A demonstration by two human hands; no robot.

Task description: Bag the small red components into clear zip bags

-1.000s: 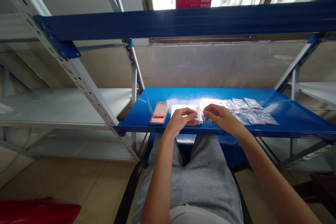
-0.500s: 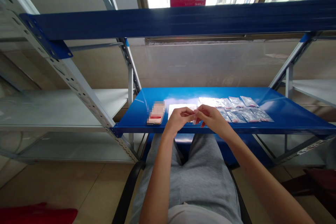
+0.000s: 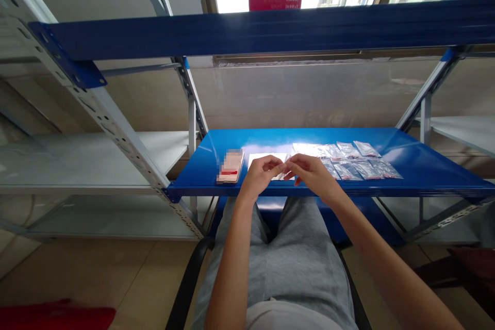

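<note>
Blue tabletop (image 3: 436,172) is looking like painted metal, super smooth and catching a glossy glare. The packets (image 3: 361,169) on the right are showing crinkly, shiny see-through plastic. That pale perforated post (image 3: 116,129) on the left is reading as metal too, with a duller sheen. Near side, the grey trousers (image 3: 266,273) are looking like matt cloth, while the floor (image 3: 127,273) at near left is passing for smooth, faintly shiny tile.

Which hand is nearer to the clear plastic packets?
Right. The right hand is by the left end of the clear plastic packets; the left hand is farther left.
</note>
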